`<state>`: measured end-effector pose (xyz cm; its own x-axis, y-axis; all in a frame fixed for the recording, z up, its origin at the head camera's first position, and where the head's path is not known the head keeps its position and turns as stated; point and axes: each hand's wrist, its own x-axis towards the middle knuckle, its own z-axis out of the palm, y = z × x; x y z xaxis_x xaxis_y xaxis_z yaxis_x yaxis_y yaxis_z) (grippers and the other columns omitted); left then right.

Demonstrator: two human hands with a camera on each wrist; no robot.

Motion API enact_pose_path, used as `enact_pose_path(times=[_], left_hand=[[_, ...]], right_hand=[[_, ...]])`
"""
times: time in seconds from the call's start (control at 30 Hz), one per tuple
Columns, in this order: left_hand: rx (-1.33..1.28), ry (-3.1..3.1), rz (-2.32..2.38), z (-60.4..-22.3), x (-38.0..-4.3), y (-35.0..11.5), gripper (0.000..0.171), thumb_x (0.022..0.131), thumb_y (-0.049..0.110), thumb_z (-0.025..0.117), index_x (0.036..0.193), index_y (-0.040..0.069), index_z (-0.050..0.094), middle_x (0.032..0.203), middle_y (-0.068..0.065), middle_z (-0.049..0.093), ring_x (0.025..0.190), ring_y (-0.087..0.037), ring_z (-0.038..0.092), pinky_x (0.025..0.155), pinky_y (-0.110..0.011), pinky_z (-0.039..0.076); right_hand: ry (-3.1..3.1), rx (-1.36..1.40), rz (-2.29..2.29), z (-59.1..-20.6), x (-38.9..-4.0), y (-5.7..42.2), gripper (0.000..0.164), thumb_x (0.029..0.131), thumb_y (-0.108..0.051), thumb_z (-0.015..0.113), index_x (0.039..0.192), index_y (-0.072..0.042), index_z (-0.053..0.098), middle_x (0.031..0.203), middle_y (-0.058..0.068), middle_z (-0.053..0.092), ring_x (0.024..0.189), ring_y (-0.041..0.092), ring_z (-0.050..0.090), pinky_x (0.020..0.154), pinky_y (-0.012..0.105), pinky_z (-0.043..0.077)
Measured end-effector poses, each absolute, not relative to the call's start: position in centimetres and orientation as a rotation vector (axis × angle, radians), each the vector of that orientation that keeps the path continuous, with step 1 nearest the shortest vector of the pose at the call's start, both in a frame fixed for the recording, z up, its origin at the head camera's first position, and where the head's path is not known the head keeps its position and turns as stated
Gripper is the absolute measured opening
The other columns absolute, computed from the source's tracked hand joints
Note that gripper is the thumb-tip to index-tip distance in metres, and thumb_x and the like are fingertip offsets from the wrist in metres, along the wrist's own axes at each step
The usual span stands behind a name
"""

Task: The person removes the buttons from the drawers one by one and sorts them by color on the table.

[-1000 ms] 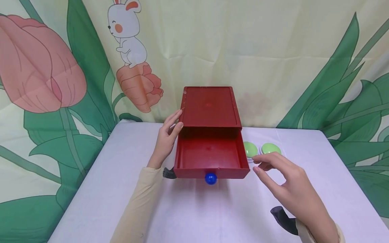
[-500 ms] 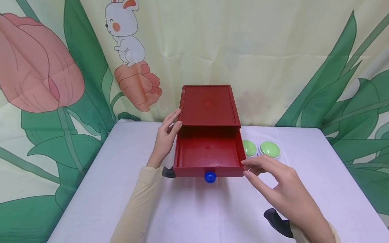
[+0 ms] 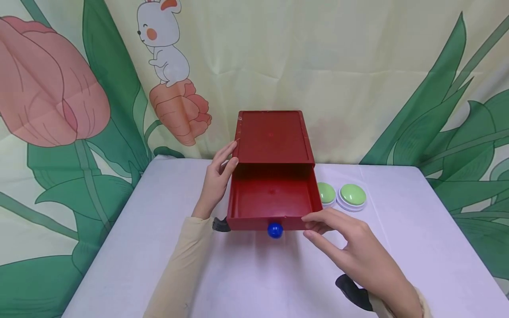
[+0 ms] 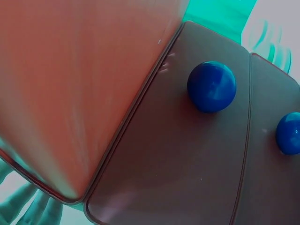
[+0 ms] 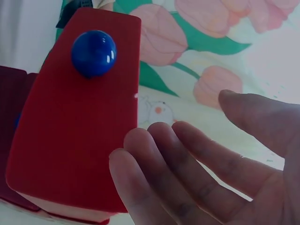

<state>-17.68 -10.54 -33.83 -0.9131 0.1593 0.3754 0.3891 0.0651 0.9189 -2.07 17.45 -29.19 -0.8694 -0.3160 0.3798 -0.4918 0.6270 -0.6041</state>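
Observation:
A small red drawer cabinet [image 3: 274, 137] stands on the table with its top drawer [image 3: 272, 198] pulled out. The inside of that drawer is bare. A round blue knob [image 3: 275, 230] sits on the drawer front, seen again as a blue knob [image 5: 93, 54] in the right wrist view. My left hand [image 3: 216, 181] rests against the cabinet's left side, fingers extended. At the drawer's front right corner is my right hand [image 3: 350, 243], thumb and fingers apart and nothing between them. The right wrist view shows its loosely bent fingers [image 5: 164, 164] over the front's edge.
Two round green-topped push lights [image 3: 352, 195] lie to the right of the cabinet, one partly behind the drawer. Below the opened drawer, a second drawer front [image 4: 272, 108] has its own blue knob [image 4: 289, 133]. A printed curtain [image 3: 338, 88] hangs behind the white table [image 3: 246, 282].
My right hand has moved left, from beside the drawer to its front right corner, uncovering more of the right-hand light. My left hand and the drawer stay put.

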Motion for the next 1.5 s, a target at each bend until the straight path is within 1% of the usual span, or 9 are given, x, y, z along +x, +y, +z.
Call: enact_pose_path(times=[0.17,0.3,0.57,0.77,1.03,1.13,1.3,1.37,1.5], left_hand=[[-0.555,-2.161,-1.957,-33.8,-17.7,-10.6,0.049,0.103,0.013,0.052,0.150,0.006,0.042,0.157,-0.009,0.036,0.144,-0.021,0.035,0.115,-0.044,0.036],[-0.554,-2.162,-1.955,-33.9,-17.8,-10.6,0.049,0.103,0.014,0.052,0.150,0.006,0.042,0.157,-0.008,0.036,0.144,-0.020,0.035,0.115,-0.044,0.037],[-0.559,-2.153,-1.964,-33.9,-17.8,-10.5,0.049,0.103,0.013,0.052,0.151,0.006,0.042,0.157,-0.008,0.036,0.143,-0.020,0.035,0.114,-0.043,0.037],[-0.559,-2.153,-1.966,-33.8,-17.7,-10.5,0.049,0.103,0.013,0.052,0.151,0.006,0.042,0.157,-0.009,0.035,0.144,-0.021,0.035,0.115,-0.044,0.037],[-0.557,-2.154,-1.960,-33.8,-17.7,-10.5,0.049,0.103,0.013,0.052,0.150,0.006,0.042,0.157,-0.009,0.036,0.143,-0.021,0.035,0.114,-0.044,0.037],[-0.555,-2.154,-1.960,-33.7,-17.7,-10.5,0.049,0.102,0.013,0.052,0.150,0.005,0.042,0.157,-0.009,0.036,0.143,-0.021,0.035,0.114,-0.044,0.037],[-0.547,-2.155,-1.963,-33.7,-17.6,-10.5,0.049,0.102,0.012,0.052,0.150,0.005,0.042,0.157,-0.009,0.036,0.144,-0.022,0.035,0.115,-0.043,0.037],[-0.544,-2.158,-1.962,-33.7,-17.6,-10.5,0.049,0.102,0.012,0.052,0.150,0.005,0.043,0.157,-0.009,0.036,0.143,-0.022,0.036,0.115,-0.043,0.037],[-0.545,-2.157,-1.962,-33.7,-17.6,-10.5,0.049,0.103,0.012,0.052,0.150,0.005,0.043,0.157,-0.010,0.036,0.142,-0.022,0.037,0.115,-0.044,0.036]], right_hand=[[-2.636,0.676,1.095,-29.7,-2.2,17.0,0.023,0.089,-0.018,0.075,0.111,-0.021,0.070,0.102,-0.018,0.068,0.086,-0.001,0.063,0.075,0.021,0.056],[-2.621,0.722,1.080,-30.3,-2.4,16.6,0.022,0.089,-0.015,0.075,0.110,-0.019,0.070,0.100,-0.021,0.066,0.085,-0.002,0.063,0.076,0.019,0.054],[-2.692,0.689,1.104,-31.2,-2.7,16.0,0.020,0.090,-0.022,0.073,0.110,-0.020,0.071,0.102,-0.020,0.069,0.084,-0.003,0.064,0.076,0.024,0.057],[-2.706,0.681,1.155,-31.9,-3.0,15.4,0.019,0.090,-0.020,0.074,0.109,-0.020,0.073,0.101,-0.017,0.071,0.085,-0.002,0.065,0.077,0.026,0.058],[-2.771,0.639,1.221,-33.1,-3.4,14.7,0.019,0.093,-0.035,0.068,0.108,-0.025,0.074,0.099,-0.018,0.072,0.086,0.000,0.066,0.075,0.025,0.057],[-2.804,0.608,1.268,-33.6,-3.8,14.5,0.024,0.093,-0.042,0.066,0.109,-0.026,0.075,0.099,-0.018,0.071,0.089,0.002,0.065,0.075,0.024,0.057],[-2.866,0.523,1.351,-33.9,-4.2,13.8,0.027,0.092,-0.043,0.067,0.109,-0.024,0.076,0.102,-0.013,0.072,0.097,0.013,0.065,0.077,0.026,0.059],[-2.876,0.499,1.386,-34.0,-4.3,13.6,0.022,0.092,-0.040,0.069,0.107,-0.024,0.076,0.101,-0.012,0.071,0.097,0.014,0.065,0.077,0.027,0.059],[-2.874,0.489,1.466,-34.4,-4.5,13.3,0.016,0.093,-0.042,0.067,0.098,-0.029,0.075,0.094,-0.014,0.071,0.091,0.012,0.064,0.077,0.026,0.057]])
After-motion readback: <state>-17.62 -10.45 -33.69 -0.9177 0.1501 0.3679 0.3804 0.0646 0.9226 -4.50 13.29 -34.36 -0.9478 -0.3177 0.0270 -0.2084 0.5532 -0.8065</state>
